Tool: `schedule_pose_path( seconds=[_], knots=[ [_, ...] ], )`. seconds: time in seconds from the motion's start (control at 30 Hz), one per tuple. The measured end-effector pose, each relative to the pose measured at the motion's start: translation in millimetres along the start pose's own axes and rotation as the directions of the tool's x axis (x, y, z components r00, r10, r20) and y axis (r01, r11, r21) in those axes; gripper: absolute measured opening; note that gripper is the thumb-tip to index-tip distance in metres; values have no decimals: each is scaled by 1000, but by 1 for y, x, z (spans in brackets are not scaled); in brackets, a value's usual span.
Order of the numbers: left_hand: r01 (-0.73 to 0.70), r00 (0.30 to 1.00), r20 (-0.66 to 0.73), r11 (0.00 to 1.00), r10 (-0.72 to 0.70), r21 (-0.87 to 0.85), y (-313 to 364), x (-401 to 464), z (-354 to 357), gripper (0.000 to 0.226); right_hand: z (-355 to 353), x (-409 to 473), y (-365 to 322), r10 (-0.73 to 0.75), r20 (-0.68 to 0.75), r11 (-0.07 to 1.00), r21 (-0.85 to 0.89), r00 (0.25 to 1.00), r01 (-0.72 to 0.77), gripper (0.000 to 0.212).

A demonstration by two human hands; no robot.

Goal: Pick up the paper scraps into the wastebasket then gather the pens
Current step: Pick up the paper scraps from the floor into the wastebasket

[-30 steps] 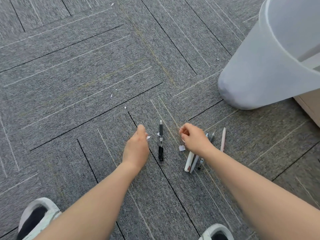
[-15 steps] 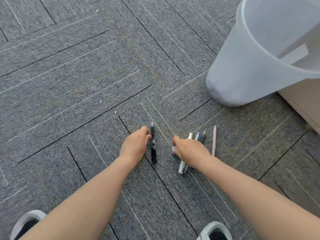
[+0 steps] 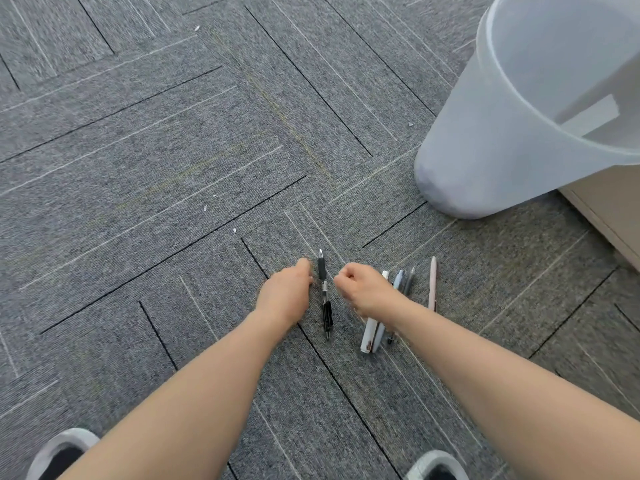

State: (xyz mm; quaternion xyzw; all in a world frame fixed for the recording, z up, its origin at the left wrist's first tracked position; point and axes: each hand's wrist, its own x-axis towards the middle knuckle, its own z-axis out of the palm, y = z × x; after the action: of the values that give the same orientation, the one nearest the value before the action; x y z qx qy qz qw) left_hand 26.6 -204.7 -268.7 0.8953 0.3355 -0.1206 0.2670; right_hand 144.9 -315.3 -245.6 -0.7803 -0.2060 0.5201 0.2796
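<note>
My left hand (image 3: pixel 287 292) is low over the carpet with its fingers closed, just left of a black pen (image 3: pixel 323 296). Just right of that pen, my right hand (image 3: pixel 367 289) is curled into a fist. Each hand closed on a small paper scrap, now hidden inside the fingers. Two white pens (image 3: pixel 372 332) and grey pens (image 3: pixel 403 282) lie partly under my right wrist. A pink pen (image 3: pixel 432 284) lies furthest right. The translucent wastebasket (image 3: pixel 485 140) stands at the upper right. Tiny paper scraps (image 3: pixel 205 207) remain on the carpet to the left, with another scrap (image 3: pixel 234 230) nearby.
Grey carpet tiles cover the floor. More specks lie far back (image 3: pixel 197 28) and beside the wastebasket (image 3: pixel 410 124). A beige cabinet base (image 3: pixel 602 209) stands behind the basket at the right. My shoes (image 3: pixel 59 452) show at the bottom edge.
My right hand dropped onto the white scrap beside the pens and closed on it; the scrap is gone from the carpet. My left hand drew closer to the black pen.
</note>
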Motion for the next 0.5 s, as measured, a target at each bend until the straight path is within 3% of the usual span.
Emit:
schedule_pose_path(
  seconds=[0.1, 0.2, 0.3, 0.37, 0.5],
  knots=[
    [109, 992, -32, 950, -124, -293, -11, 0, -8, 8, 0, 3, -15, 33, 61, 981, 188, 998, -44, 14],
    [165, 959, -131, 871, -251, -463, -29, -2, -27, 9, 1, 11, -37, 1, 105, 977, 214, 994, -24, 12],
    [205, 910, -214, 834, -355, -512, -53, 1, -47, 9, 12, 26, -65, -33, 133, 999, -26, 991, 37, 7],
    [251, 876, -240, 818, -420, -517, -73, 5, -58, 8, 26, 40, -86, -103, 158, 962, -237, 982, 139, 15],
    [309, 845, -271, 835, -460, -454, -112, 17, -71, 10, 57, 71, -120, -294, 179, 732, -590, 939, 342, 20]
  ],
)
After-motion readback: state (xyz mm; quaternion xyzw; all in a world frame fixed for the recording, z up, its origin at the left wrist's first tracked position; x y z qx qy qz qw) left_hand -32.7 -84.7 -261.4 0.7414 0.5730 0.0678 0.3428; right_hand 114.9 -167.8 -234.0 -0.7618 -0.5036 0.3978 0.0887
